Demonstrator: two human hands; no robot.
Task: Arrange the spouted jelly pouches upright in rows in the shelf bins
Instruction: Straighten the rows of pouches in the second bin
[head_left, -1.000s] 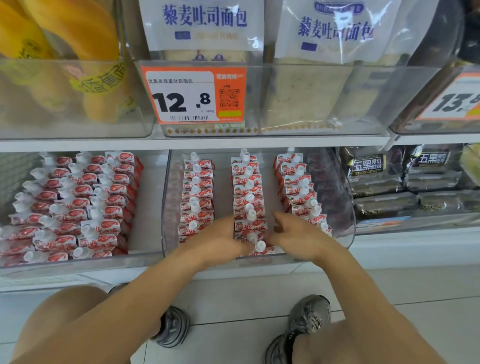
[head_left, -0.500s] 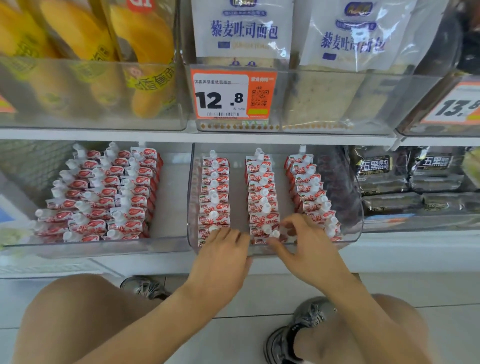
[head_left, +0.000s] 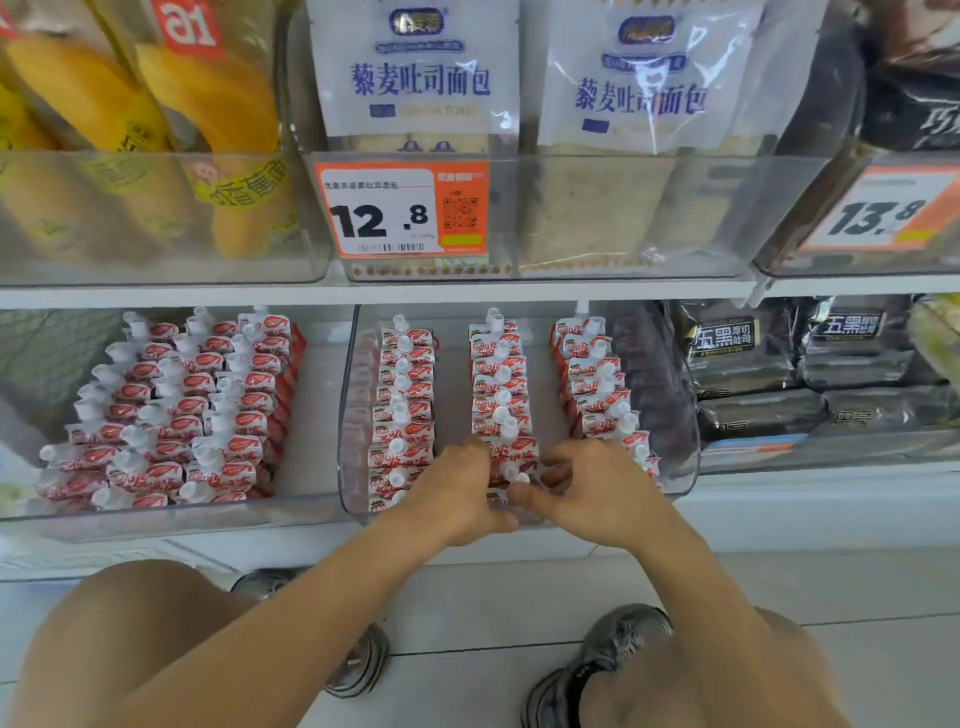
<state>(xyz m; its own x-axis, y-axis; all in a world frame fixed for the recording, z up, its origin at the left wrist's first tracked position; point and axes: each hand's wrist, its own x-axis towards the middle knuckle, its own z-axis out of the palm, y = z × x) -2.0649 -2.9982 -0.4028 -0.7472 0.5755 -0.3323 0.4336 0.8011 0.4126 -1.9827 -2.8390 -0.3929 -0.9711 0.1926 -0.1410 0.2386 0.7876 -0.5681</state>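
Hands met at front of middle row in clear centre bin (head_left: 347, 415). Front jelly pouch (head_left: 511, 475) pinched between left hand (head_left: 460, 493) and right hand (head_left: 597, 488), fingers curled on its two sides, spout up. Pouch sits directly between grips, equally near both; row's long axis runs away toward shelf back. Left bin (head_left: 156, 519) holds three fuller rows. Price tag (head_left: 402, 208) reads 12.8; second tag (head_left: 883, 213) reads 13.8.
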